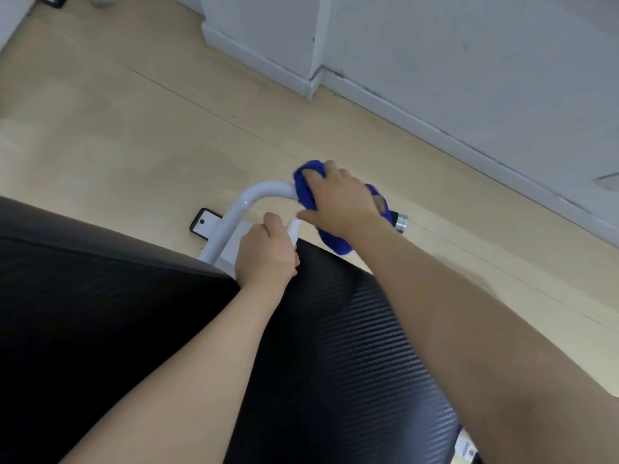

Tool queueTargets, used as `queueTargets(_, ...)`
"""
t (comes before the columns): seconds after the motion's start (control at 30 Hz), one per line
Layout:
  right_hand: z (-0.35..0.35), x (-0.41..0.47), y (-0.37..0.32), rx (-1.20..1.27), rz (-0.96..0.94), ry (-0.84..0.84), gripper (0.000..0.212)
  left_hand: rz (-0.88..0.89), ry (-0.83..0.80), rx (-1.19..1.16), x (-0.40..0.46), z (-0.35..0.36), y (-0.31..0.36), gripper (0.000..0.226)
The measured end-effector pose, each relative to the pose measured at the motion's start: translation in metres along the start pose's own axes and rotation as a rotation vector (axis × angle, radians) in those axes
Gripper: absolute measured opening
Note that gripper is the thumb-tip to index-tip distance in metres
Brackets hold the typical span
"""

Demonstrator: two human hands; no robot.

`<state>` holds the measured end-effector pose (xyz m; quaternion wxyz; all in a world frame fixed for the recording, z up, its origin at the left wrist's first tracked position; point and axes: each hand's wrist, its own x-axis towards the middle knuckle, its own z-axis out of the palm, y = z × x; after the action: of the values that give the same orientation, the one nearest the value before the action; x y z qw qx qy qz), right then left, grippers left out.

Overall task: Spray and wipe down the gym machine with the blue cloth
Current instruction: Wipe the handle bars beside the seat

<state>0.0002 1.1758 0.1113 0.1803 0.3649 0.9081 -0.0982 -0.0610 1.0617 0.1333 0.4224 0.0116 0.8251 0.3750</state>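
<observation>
Cloth [306, 185], blue, wraps the white handle tube [264, 192] at one o'clock, right hand [338, 199] fingers clamped around it. Left hand [264, 254] grips a white spray bottle [294, 229] above the black padded bench [351, 329].

One blue cloth [306, 182], one spray bottle [294, 229], two hands.

Your surroundings: pale floor, white walls.
You look down on a light wood-look floor [140, 122] with faint seams; a white wall [469, 55] with a skirting board [435, 128] runs diagonally on your right, stepping out at a boxed corner [268, 35]. The light is soft and even.
</observation>
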Motion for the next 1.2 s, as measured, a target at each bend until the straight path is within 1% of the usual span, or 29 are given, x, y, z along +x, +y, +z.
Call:
queueTargets(0.07,0.001,-0.021,0.026,-0.018,0.095,-0.004,0.057,-0.018,-0.027,-0.021,-0.003,-0.001,0.002,0.038)
queueTargets(0.1,0.002,-0.035,0.039,-0.055,0.159,-0.002,0.054,-0.036,-0.045,-0.018,-0.005,-0.002,0.004,0.041)
queueTargets(0.17,0.008,-0.05,0.047,-0.117,0.214,0.012,0.043,-0.033,-0.042,-0.005,-0.006,-0.002,0.005,0.042)
queueTargets(0.23,0.01,-0.04,0.035,-0.13,0.169,0.041,0.033,0.004,-0.01,0.038,-0.009,-0.001,0.007,0.039)
queueTargets(0.3,0.01,-0.024,0.023,-0.142,0.123,0.056,0.032,0.028,0.006,0.05,-0.008,-0.001,0.007,0.041)
queueTargets(0.33,0.01,-0.017,0.017,-0.136,0.099,0.064,0.034,0.022,-0.001,0.042,-0.008,-0.001,0.007,0.048)
queueTargets(0.4,0.013,-0.003,0.002,-0.082,0.054,0.09,0.043,0.019,-0.024,0.106,-0.007,0.0,0.006,0.061)
queueTargets(0.47,0.011,0.01,-0.016,-0.054,-0.043,0.089,0.053,0.029,-0.032,0.149,-0.006,0.0,0.006,0.06)
queueTargets(0.5,0.01,0.012,-0.02,-0.052,-0.074,0.079,0.054,0.031,-0.028,0.149,-0.006,-0.001,0.006,0.058)
queueTargets(0.53,0.007,0.009,-0.017,-0.042,-0.07,0.076,0.053,0.031,-0.021,0.138,-0.006,-0.001,0.006,0.057)
queueTargets(0.6,0.008,-0.013,0.007,-0.024,0.033,0.091,0.05,0.032,-0.041,0.136,-0.007,-0.001,0.006,0.055)
queueTargets(0.67,0.014,-0.044,0.038,-0.066,0.152,0.11,0.048,0.02,-0.042,0.101,-0.011,-0.003,0.009,0.055)
queueTargets(0.73,0.015,-0.055,0.048,-0.088,0.217,0.106,0.047,0.016,-0.037,0.075,-0.012,-0.003,0.012,0.053)
queueTargets(0.83,0.01,-0.031,0.03,-0.103,0.171,0.074,0.044,0.003,-0.033,0.069,-0.012,-0.003,0.012,0.046)
queueTargets(0.9,0.01,-0.015,0.017,-0.118,0.112,0.092,0.041,0.006,-0.054,0.094,-0.009,-0.001,0.009,0.049)
queueTargets(1.0,0.011,-0.002,0.013,-0.074,0.053,0.086,0.053,-0.027,-0.049,0.063,-0.008,0.0,0.008,0.053)
queueTargets(1.07,0.008,-0.004,0.013,-0.038,-0.012,0.072,0.062,0.01,-0.019,0.059,-0.008,-0.001,0.009,0.047)
queueTargets(1.1,0.007,-0.007,0.016,0.012,-0.045,0.071,0.063,0.017,0.001,0.05,-0.009,0.0,0.009,0.043)
queueTargets(1.2,0.0,-0.025,0.041,0.388,-0.025,0.019,0.046,0.022,-0.003,0.056,-0.009,0.0,0.011,0.042)
